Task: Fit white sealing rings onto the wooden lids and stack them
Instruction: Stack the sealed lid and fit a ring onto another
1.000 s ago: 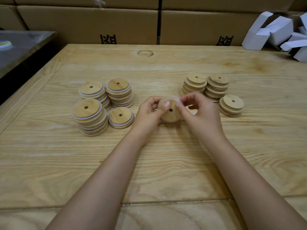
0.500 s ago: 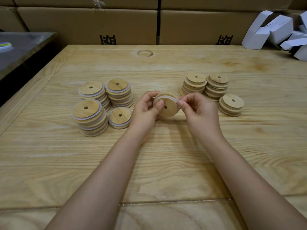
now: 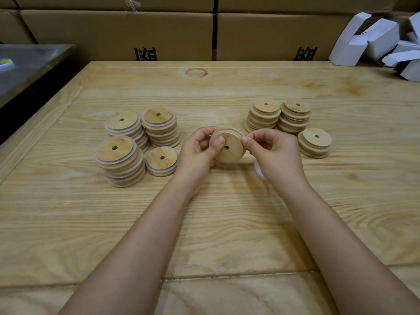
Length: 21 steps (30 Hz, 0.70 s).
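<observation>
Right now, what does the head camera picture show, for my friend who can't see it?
A person's left hand grips a round wooden lid over a wooden table while the right hand pinches a white sealing ring at its rim. Stacks of lids with rings stand to the left, stacks of bare lids to the right.

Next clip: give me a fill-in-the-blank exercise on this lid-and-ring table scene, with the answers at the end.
1. The left hand and right hand together hold one round wooden lid with a ___ drilled through its centre.
2. The stacked wooden lids fitted with white sealing rings stand on the person's ___ side.
3. The bare wooden lids without rings form ___ stacks.
4. Behind the light wooden table stand brown ___ boxes.

Missing words: hole; left; three; cardboard.
</observation>
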Motion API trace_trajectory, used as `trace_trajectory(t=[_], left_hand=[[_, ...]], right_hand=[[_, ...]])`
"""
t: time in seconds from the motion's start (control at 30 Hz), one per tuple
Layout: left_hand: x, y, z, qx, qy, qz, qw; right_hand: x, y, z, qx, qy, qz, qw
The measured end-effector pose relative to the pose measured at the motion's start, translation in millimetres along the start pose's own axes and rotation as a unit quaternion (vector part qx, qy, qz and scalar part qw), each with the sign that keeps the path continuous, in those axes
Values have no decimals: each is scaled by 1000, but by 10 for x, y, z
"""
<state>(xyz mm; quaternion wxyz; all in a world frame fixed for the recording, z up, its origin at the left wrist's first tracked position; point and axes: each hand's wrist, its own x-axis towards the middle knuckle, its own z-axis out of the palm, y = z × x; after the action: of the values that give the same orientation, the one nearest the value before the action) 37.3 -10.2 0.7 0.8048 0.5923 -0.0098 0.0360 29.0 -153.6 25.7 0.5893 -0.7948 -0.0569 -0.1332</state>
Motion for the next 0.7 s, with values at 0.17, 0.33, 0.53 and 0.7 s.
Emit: trace_trajectory(t=[0.17, 0.33, 0.53, 0.7], left_hand=[[5, 11, -11, -16, 1, -11, 1000], [10, 38, -21, -42, 10, -39, 998], [-10, 57, -17, -37, 19, -39, 998], [-20, 40, 10, 4, 30, -26, 999]], right_hand=[[-16, -28, -2, -39, -10, -50, 998], [-37, -26, 2, -94, -62, -103, 988], [-18, 17, -23, -165, -106, -147, 969], [-33, 62, 18, -233, -129, -154, 951]])
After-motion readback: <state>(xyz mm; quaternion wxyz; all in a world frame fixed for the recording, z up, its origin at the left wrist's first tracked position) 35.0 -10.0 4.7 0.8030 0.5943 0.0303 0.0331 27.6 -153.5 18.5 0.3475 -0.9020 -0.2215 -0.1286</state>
